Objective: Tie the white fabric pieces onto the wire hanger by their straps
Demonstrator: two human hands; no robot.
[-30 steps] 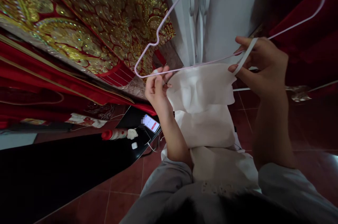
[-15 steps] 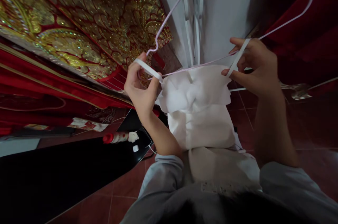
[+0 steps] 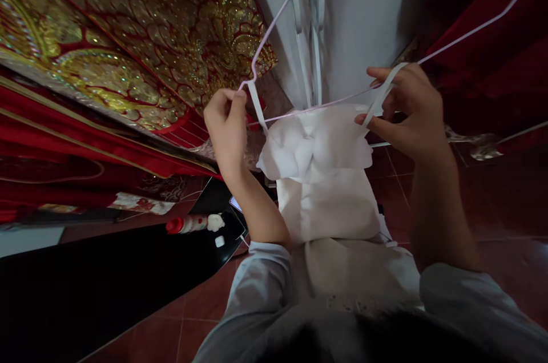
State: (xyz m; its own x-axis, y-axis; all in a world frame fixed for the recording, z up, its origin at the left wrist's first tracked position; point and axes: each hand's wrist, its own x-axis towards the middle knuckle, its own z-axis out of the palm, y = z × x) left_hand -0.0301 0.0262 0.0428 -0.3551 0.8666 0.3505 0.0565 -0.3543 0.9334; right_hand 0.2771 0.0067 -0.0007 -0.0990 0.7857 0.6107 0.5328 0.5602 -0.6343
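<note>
A pale pink wire hanger (image 3: 280, 6) spans the top of the view. From its lower bar hangs a white garment (image 3: 317, 143) with thin straps, its tiers falling toward my body. My left hand (image 3: 226, 132) is closed on the hanger's left end, the fingers partly hiding it. Beside those fingers, the left strap (image 3: 257, 105) loops over the wire at the notch. My right hand (image 3: 409, 106) holds the right strap (image 3: 379, 101) stretched between thumb and fingers, near the right part of the lower bar.
Gold-sequined red garments (image 3: 188, 20) hang close on the left. Below them, a black table (image 3: 107, 283) bears a red-capped bottle (image 3: 186, 224) and a small white case (image 3: 220, 241). A pale panel (image 3: 363, 26) stands ahead, with dark red cloth (image 3: 496, 66) at right.
The left strap has gone from my left thumb and fingers onto the hanger's notch. My left hand has turned and closed on the wire end. The right hand keeps its strap, shifted slightly left.
</note>
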